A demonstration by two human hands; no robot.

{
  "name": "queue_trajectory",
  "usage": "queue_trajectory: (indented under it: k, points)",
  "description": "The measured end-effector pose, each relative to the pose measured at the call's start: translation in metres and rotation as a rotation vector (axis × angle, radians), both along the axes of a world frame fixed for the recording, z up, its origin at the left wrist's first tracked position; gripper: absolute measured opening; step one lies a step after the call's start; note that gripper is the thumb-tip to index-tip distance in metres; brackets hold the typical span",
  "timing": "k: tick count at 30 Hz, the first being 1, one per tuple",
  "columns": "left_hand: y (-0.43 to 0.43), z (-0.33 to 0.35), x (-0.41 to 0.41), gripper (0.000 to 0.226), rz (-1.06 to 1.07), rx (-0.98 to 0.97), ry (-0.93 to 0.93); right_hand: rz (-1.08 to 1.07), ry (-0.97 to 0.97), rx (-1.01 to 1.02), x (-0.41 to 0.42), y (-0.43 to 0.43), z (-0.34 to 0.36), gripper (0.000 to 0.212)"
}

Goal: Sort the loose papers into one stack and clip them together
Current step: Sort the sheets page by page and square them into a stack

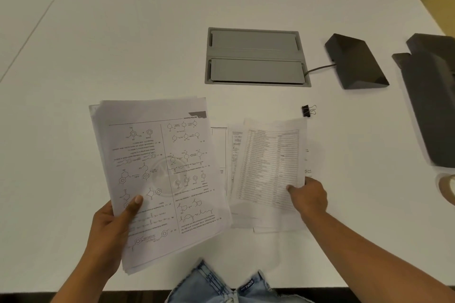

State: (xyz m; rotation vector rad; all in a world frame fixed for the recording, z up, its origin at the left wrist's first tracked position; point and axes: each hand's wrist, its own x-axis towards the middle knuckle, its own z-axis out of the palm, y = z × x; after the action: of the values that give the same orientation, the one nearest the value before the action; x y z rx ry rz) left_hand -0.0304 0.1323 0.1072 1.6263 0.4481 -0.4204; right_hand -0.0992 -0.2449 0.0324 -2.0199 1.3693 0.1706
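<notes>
The gathering looks about half done. The left hand [112,231] grips a sheaf of chemistry sheets [157,174] by its near corner, thumb on top, holding it up off the white table [147,32]. The right hand [310,195] pinches the near right corner of a table-printed sheet [269,165], lifting it from several loose pages [246,221] lying under and to its left. These remain unmerged. The binder clip [307,110] sits unused beyond the right hand
</notes>
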Motion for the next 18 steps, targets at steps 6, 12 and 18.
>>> queue_trajectory:
  k: [6,12,18]
  points:
    - [-0.015,-0.001,0.001,0.025,-0.011,-0.001,0.001,0.043,0.039,-0.067,-0.012,-0.009,0.004,0.021]
    - [-0.024,-0.001,0.001,0.023,-0.024,-0.008,-0.007,0.015,0.071,-0.044,-0.008,-0.003,-0.004,0.044]
    - [-0.02,-0.002,0.001,0.023,-0.015,-0.005,-0.011,-0.041,-0.01,-0.012,-0.009,-0.004,0.0,0.014]
